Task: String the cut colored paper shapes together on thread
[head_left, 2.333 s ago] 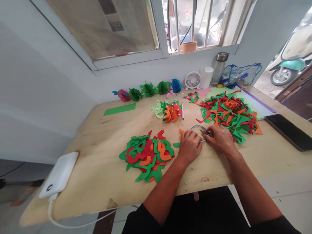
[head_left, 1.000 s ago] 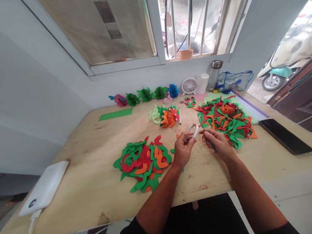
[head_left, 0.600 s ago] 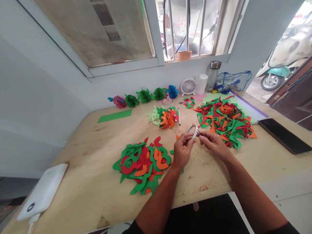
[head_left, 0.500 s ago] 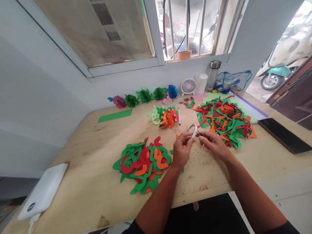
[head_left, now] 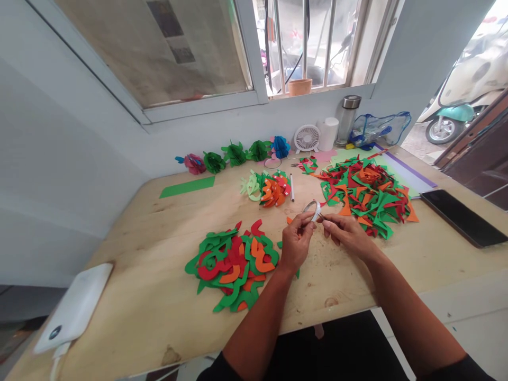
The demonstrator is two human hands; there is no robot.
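My left hand (head_left: 296, 244) is closed on a narrow roll of white tape (head_left: 317, 212), held upright with the fingers around its lower edge. Close by on the right, my right hand (head_left: 350, 236) pinches slim dark tweezers (head_left: 322, 216), whose tips meet the side of the roll. Most of the tweezers is hidden by the fingers. Left of my left hand lies a heap of curved red, green and orange paper cutouts (head_left: 234, 264). Beyond the hands sits a small cluster of orange and green paper pieces (head_left: 273, 191) with white patches, beside a pen (head_left: 292, 187).
Paper scraps (head_left: 369, 193) pile up at the right, near a black phone (head_left: 462, 217). Along the wall stand folded paper figures (head_left: 235, 154), a small fan (head_left: 307, 138) and a glass bottle (head_left: 347, 121). A white power bank (head_left: 75, 307) lies at the left edge.
Both hands stay at nearly the same place, with the tape roll and tweezers still together. The view has shifted very slightly; nothing else has visibly moved.
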